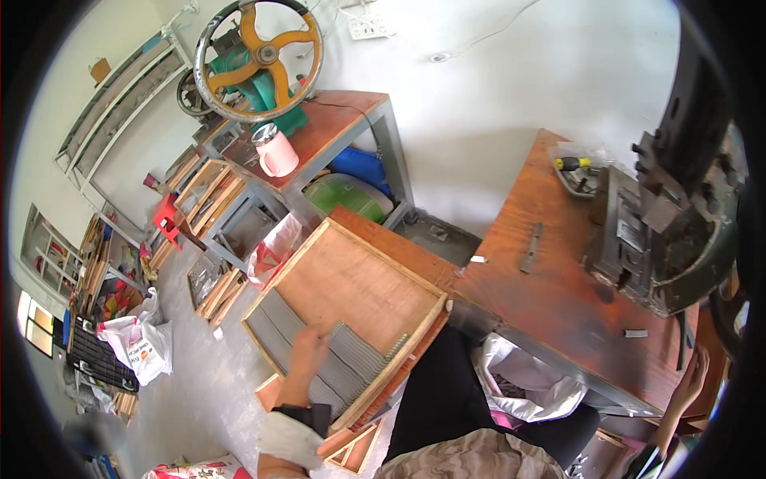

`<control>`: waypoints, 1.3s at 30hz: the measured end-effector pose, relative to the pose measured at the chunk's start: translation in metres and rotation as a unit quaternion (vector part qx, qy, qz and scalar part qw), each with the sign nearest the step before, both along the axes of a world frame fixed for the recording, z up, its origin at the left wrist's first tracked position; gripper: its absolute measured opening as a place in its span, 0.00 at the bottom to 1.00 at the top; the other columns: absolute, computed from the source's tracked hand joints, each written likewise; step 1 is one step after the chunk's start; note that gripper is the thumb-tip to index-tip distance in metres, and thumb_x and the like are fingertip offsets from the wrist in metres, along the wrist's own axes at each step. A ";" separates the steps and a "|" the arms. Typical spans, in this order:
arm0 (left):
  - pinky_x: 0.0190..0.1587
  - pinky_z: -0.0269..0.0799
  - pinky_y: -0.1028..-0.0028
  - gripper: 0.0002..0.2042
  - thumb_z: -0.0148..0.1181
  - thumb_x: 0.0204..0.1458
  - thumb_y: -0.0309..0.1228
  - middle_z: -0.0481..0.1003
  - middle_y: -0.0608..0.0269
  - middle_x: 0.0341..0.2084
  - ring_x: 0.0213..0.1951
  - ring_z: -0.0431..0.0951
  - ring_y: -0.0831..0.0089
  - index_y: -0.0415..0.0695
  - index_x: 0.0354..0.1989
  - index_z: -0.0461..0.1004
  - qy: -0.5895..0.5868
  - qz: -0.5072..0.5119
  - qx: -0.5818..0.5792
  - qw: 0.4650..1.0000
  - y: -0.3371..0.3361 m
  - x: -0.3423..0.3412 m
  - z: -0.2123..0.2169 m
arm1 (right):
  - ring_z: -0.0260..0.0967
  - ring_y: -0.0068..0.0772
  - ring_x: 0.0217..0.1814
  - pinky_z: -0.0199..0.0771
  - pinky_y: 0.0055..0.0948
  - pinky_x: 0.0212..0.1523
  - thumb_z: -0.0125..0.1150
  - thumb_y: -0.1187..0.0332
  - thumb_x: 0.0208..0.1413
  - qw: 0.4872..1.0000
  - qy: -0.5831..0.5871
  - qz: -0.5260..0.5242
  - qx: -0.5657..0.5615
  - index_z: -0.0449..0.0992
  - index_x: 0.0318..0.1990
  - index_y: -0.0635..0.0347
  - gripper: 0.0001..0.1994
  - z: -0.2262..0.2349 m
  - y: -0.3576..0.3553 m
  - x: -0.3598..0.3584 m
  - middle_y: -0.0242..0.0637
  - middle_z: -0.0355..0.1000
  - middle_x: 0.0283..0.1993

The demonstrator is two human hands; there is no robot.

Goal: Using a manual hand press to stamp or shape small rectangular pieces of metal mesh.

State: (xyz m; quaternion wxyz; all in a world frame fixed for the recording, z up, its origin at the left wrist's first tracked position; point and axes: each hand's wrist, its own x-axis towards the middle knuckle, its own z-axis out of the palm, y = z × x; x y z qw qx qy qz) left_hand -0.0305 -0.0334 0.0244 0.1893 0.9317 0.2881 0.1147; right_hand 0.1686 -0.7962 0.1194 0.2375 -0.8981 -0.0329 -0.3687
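A shallow wooden tray [375, 259] lies tilted in front of me, its lower part lined with tight rows of thin grey metal strips [351, 359]. My left hand [308, 353] is over these rows with its fingers drawn together at the strips; what they pinch, if anything, is too small to make out. Far to the right, my right hand [696, 379] is beside the workbench edge, its fingers stretched out near a dark lever [685, 342] of the press [646, 231]. A single small grey metal piece [636, 333] lies on the workbench [519, 311] close to that lever.
A flat metal bar [532, 247] and a plastic tub of tools [576, 172] sit on the workbench. Below hangs an open white sack [523, 383] with grey pieces. Further back are a pink mug [275, 152] and a large handwheel [266, 56]. Bags [140, 343] stand at left.
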 end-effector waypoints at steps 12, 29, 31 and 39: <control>0.57 0.58 0.53 0.18 0.59 0.51 0.35 0.70 0.50 0.50 0.54 0.68 0.57 0.38 0.48 0.71 0.145 -0.032 0.066 0.987 -0.016 0.038 -0.008 | 0.61 0.43 0.35 0.62 0.36 0.36 0.50 0.87 0.38 0.942 0.051 0.319 -0.094 0.68 0.37 0.65 0.15 0.034 0.223 -0.050 0.45 0.62 0.34; 0.40 0.73 0.66 0.23 0.73 0.33 0.32 0.76 0.50 0.31 0.35 0.77 0.57 0.41 0.41 0.76 0.155 -0.069 -0.127 0.977 0.024 0.039 -0.011 | 0.63 0.46 0.38 0.65 0.40 0.37 0.61 0.82 0.33 0.922 0.086 0.361 -0.112 0.72 0.35 0.61 0.16 0.019 0.250 -0.049 0.44 0.65 0.39; 0.42 0.72 0.64 0.23 0.72 0.34 0.32 0.75 0.49 0.35 0.38 0.76 0.55 0.41 0.42 0.75 0.147 -0.088 -0.066 0.983 0.010 0.038 -0.007 | 0.64 0.46 0.38 0.66 0.40 0.37 0.61 0.82 0.33 0.925 0.083 0.355 -0.106 0.72 0.35 0.61 0.16 0.018 0.250 -0.050 0.44 0.65 0.39; 0.47 0.69 0.61 0.21 0.69 0.36 0.31 0.72 0.46 0.43 0.45 0.72 0.52 0.41 0.42 0.74 0.086 -0.094 0.013 0.992 0.015 0.039 -0.013 | 0.64 0.47 0.38 0.66 0.40 0.36 0.62 0.82 0.34 0.924 0.078 0.359 -0.104 0.72 0.35 0.62 0.16 0.014 0.253 -0.045 0.44 0.65 0.39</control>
